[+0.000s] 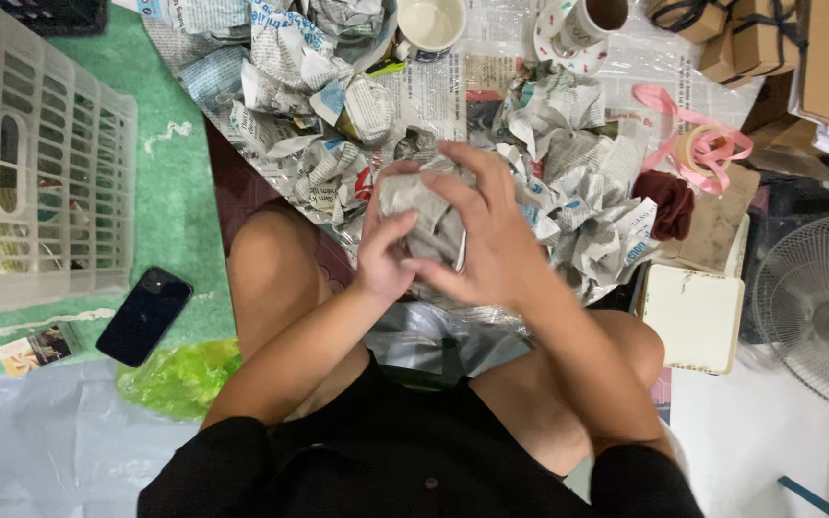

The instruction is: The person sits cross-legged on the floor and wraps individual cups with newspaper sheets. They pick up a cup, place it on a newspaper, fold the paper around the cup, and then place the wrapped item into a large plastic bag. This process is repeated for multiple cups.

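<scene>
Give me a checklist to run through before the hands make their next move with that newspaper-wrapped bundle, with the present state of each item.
1. Both hands on the bundle: ok. The left hand and right hand clasp the newspaper-wrapped bundle from either side.
2. Wrap fully closed: cannot tell; the hands cover most of it.
3. What is inside the wrap: cannot tell; only paper shows.
4. Spare paper at hand: ok. Crumpled newspaper lies just beyond the hands.
5. Cups clear of the hands: ok. The white cup and the cup on a saucer stand at the far edge.
6. Phone out of the way: ok. The dark phone lies on the floor to the left.
</scene>
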